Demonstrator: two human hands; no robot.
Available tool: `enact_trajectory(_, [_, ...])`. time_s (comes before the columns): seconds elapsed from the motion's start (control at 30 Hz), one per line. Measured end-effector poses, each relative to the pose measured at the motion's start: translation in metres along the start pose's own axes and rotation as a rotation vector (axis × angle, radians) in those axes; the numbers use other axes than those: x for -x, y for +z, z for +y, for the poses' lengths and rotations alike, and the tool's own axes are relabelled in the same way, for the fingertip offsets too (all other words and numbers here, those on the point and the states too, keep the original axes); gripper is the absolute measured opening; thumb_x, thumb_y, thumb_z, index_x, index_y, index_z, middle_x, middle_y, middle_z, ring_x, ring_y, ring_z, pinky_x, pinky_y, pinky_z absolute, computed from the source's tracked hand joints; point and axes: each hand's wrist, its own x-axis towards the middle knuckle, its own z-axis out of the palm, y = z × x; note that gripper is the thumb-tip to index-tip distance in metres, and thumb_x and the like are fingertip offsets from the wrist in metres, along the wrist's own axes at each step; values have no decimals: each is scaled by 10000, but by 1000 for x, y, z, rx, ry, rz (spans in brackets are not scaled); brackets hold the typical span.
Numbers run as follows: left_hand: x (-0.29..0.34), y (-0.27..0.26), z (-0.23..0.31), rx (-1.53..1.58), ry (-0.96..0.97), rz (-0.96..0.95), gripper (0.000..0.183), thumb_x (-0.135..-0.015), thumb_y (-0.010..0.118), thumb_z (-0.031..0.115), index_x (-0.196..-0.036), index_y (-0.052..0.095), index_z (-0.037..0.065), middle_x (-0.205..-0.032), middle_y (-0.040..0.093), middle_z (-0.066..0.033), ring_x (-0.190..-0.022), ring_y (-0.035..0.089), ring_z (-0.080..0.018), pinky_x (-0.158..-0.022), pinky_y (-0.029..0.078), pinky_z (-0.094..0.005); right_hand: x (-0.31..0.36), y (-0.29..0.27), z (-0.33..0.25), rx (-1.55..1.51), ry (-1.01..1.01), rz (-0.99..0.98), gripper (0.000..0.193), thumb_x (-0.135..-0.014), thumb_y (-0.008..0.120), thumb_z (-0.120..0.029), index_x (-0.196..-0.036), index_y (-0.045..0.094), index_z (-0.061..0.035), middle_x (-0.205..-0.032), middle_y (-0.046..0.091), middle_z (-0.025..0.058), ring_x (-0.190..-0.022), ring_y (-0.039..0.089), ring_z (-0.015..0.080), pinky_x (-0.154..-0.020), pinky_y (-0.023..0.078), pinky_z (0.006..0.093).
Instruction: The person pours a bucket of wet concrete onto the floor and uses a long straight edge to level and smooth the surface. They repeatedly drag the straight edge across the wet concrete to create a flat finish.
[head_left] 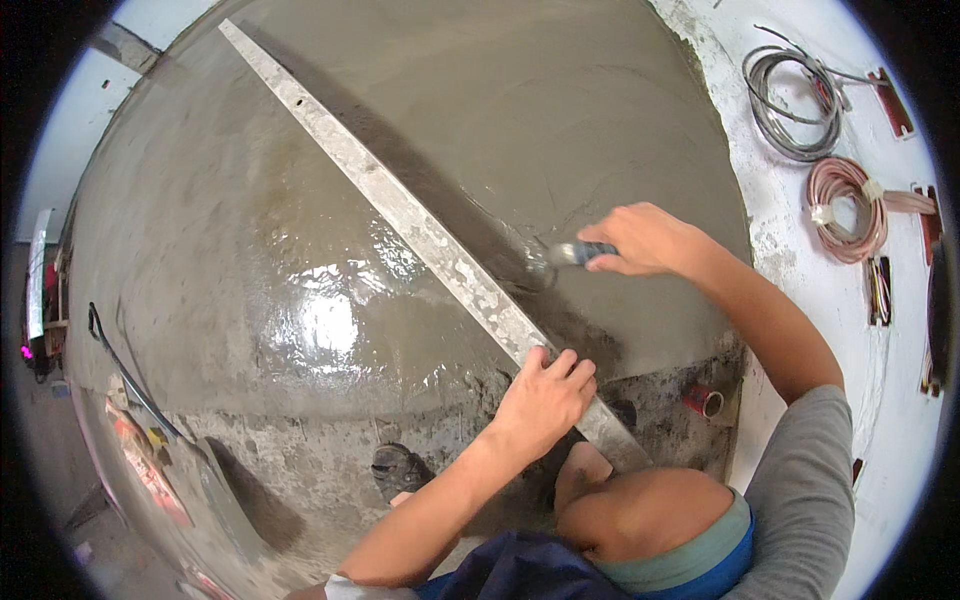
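Observation:
A long, straight metal screed bar [415, 222], spotted with dried cement, slants from the far left down toward my knee. My left hand [543, 398] is closed over its near end, with the fingers curled across the top edge. To the right of the bar, my right hand [642, 238] grips the dark handle of a trowel [578, 254]. The trowel's blade is smeared by motion and lies at the bar's right side. Wet grey mortar [590, 130] spreads under both tools, with a shiny watery patch left of the bar.
Rougher, lower floor [460, 445] lies nearer me, with my shoe [397, 470] on it. A red pipe stub [703, 400] stands near the right wall. Grey cable [800, 140] and reddish cable [828, 232] hang coiled there. A shovel [225, 500] rests at the left beside a bag [150, 465].

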Motion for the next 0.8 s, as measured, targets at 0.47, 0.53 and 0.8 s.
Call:
enact_trajectory(0.47, [4, 1, -7, 5, 46, 29, 308, -717, 654, 155, -1019, 647, 98, -1030, 529, -20, -1048, 488, -195, -831, 397, -382, 173, 87, -29, 5, 52, 241, 452, -792, 688, -274, -1212, 552, -175, -838, 590, 63, -744, 625, 286, -645, 503, 402])
enact_trajectory(0.53, [3, -1, -5, -5, 50, 37, 300, -719, 652, 159, -1014, 648, 99, -1025, 531, -18, -1047, 489, -195, -825, 397, -381, 154, 101, -31, 35, 43, 237, 445, -813, 664, -320, -1217, 553, -170, -833, 585, 63, -715, 627, 285, -621, 502, 406])
enact_trajectory(0.8, [0, 4, -1, -14, 11, 71, 258, -743, 626, 175, -990, 648, 104, -979, 527, -9, -1013, 497, -189, -807, 393, -374, 1, 54, -2, 103, 127, 434, 388, -860, 644, -327, -1192, 592, -134, -929, 650, 102, -816, 645, 332, -661, 503, 444])
